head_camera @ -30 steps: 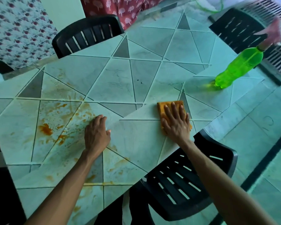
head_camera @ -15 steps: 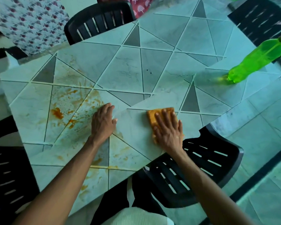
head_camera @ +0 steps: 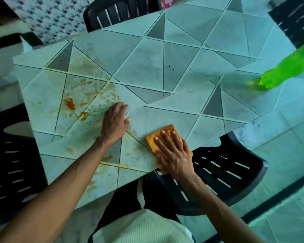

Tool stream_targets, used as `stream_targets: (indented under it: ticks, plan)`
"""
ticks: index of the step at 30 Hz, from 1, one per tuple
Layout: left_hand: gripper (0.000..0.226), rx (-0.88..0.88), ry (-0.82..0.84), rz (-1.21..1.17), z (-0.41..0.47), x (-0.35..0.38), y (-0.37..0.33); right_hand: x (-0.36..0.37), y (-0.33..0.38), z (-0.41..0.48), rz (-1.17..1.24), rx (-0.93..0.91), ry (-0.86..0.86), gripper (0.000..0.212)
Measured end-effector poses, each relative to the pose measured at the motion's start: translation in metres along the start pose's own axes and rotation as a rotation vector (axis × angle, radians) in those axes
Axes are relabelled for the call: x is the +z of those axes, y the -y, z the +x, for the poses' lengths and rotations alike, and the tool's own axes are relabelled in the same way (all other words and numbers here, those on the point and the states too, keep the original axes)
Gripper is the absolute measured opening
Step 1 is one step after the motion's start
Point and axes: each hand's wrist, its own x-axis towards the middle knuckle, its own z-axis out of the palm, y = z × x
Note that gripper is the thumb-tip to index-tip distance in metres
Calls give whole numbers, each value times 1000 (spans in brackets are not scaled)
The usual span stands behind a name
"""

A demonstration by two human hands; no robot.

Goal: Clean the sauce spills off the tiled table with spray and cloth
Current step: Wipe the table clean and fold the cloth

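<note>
Here is the right hand [head_camera: 174, 155], lower centre of the frame, laid flat with fingers spread and straight, pressing the orange cloth [head_camera: 168, 128] down onto the tabletop [head_camera: 139, 58] right at its near edge, and the heel of that hand sits over the rim. The left hand [head_camera: 115, 122] lies just left of it, palm down and fingers relaxed and close together, holding nothing and seemingly bracing on the tile. The sauce spills [head_camera: 69, 104] are the story: thick orange blobs and spatter at mid-left, thinner smears trailing toward the lower edge, and a streak along a grout line near the bottom. So the heavy mess looks untouched, and I judge the job far from done. The green spray bottle [head_camera: 288, 67] stands at the upper right edge of the frame, well apart from both hands. Now the dangers. The cloth sits so close to the rim that a firm pull toward the body could drag it off and down onto the black chair [head_camera: 226, 172] below. A flat, loose press may let the cloth bunch or skid on wet tile rather than lift the sauce, spreading a thin film over the clean tiles at centre. The grout lines could hold residue if the wipe only skims across them. And that bracing left hand is touching the edge of the spatter, so one shift to the left likely puts its fingers in the sauce.
</note>
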Motion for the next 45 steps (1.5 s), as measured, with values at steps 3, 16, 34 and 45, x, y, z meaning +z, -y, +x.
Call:
stream_targets:
  ticks: [3,16,34,45]
  plan:
    - [48,-26,-54,-13,-25,-2,8,-3,-31,34,-11,126,36,57]
    - [51,-165,-125,-42,-111,9,43,12,66,4,23,-62,37,60]
    - [53,-189,-230,-95,-146,6,109,22,110,-12,9,-175,25,56]
    - [53,-148,-198,-79,-146,2,124,44,178,101,23,167,-47,59]
